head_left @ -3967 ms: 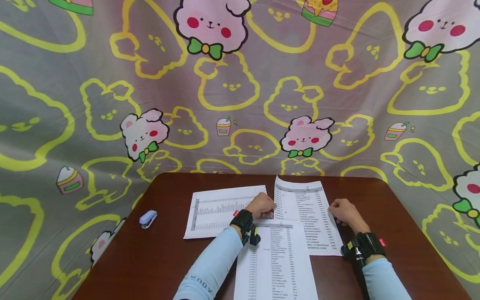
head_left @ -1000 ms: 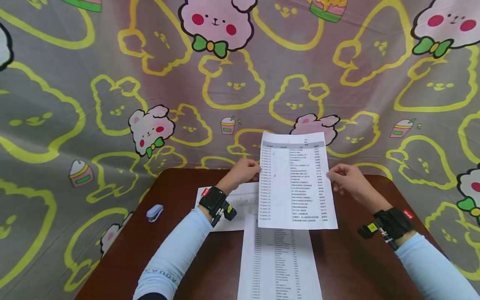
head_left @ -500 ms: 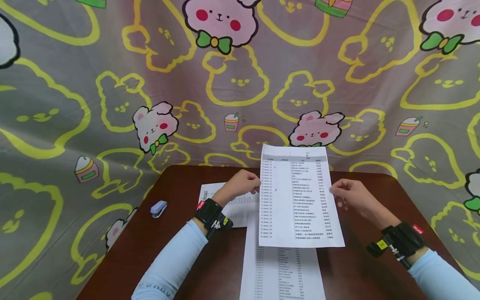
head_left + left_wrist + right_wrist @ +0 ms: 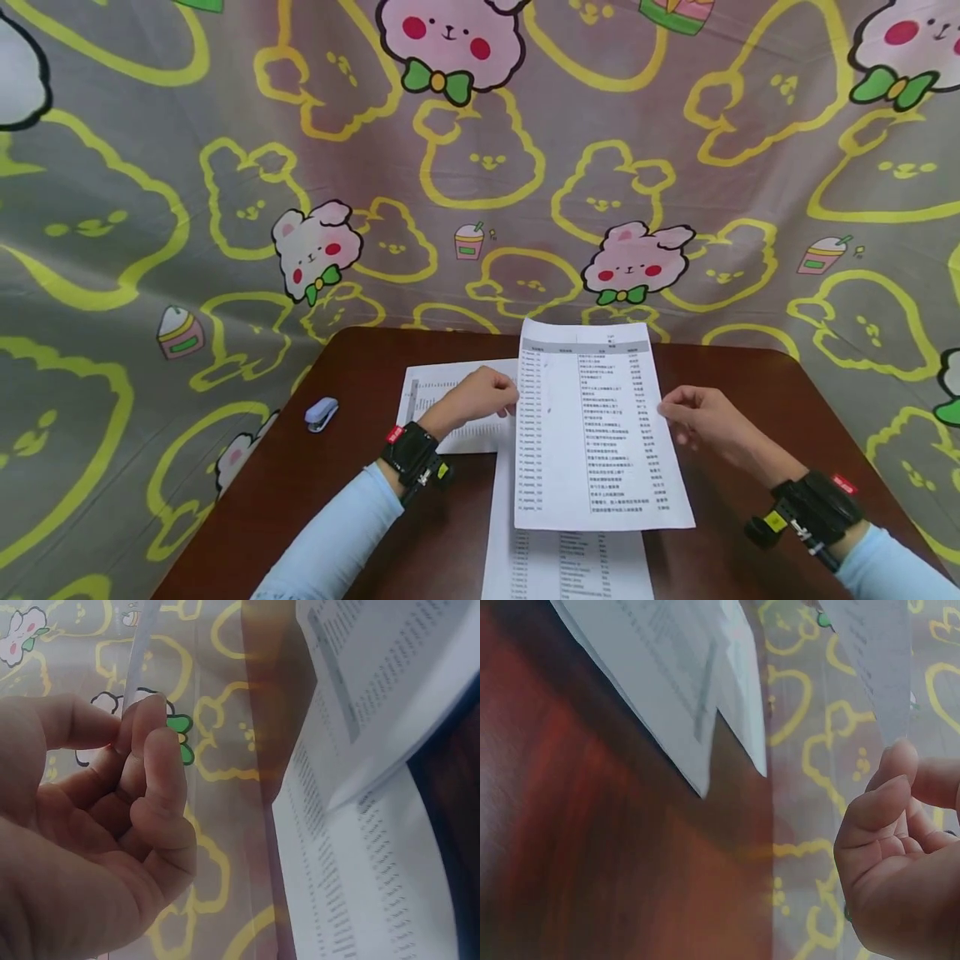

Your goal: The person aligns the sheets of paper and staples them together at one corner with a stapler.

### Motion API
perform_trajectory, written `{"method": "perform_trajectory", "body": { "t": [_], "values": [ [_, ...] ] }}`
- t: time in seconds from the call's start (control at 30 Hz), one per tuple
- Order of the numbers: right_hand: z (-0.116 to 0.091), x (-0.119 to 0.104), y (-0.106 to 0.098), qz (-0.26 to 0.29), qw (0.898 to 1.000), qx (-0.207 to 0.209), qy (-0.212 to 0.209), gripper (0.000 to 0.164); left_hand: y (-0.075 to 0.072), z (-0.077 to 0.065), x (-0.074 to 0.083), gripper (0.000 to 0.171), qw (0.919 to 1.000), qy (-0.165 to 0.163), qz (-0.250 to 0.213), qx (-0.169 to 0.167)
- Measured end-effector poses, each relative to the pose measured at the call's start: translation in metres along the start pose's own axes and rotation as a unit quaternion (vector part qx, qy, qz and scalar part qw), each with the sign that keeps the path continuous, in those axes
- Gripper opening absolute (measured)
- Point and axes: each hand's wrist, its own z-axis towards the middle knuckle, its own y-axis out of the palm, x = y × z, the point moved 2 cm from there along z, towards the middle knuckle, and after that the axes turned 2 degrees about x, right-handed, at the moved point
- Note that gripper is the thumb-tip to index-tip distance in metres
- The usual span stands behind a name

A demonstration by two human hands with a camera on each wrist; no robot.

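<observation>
A printed sheet of paper (image 4: pixel 570 433) is held up above the table, its table of text facing the head camera. My left hand (image 4: pixel 476 396) pinches its left edge between thumb and fingers; in the left wrist view that hand (image 4: pixel 112 802) shows the paper's edge in the pinch. On the opposite side my right hand (image 4: pixel 712 425) pinches the right edge, and the right wrist view shows thumb and forefinger of the hand (image 4: pixel 900 840) meeting on it. Below hangs a second printed sheet (image 4: pixel 562 567), partly covered in view. A third sheet (image 4: pixel 420 417) lies sideways behind my left hand.
A small pale lavender stapler (image 4: pixel 322 414) stands on the dark brown table (image 4: pixel 247 517) at the left. A grey cloth (image 4: pixel 495 183) with cartoon bunnies and yellow outlines hangs behind the table's far edge.
Both hands lifted the sheet from the table, where it lay beside the others. Over the last second they have lowered it, and it now hangs over the near sheet.
</observation>
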Motion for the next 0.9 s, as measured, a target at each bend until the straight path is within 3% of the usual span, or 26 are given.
{"method": "perform_trajectory", "body": {
  "t": [0.33, 0.53, 0.9],
  "values": [
    [-0.007, 0.018, 0.022, 0.012, 0.998, -0.05, 0.029, 0.035, 0.009, -0.012, -0.023, 0.022, 0.9998, 0.001, -0.003, -0.02],
    [-0.01, 0.023, 0.027, 0.015, 0.998, -0.056, 0.029, 0.037, 0.016, -0.018, -0.032, 0.022, 0.9996, 0.007, -0.009, -0.026],
    [-0.015, 0.04, 0.038, 0.037, 0.99, -0.129, 0.032, 0.031, 0.03, -0.029, -0.05, 0.02, 0.9992, -0.007, -0.006, -0.038]
  ]
}}
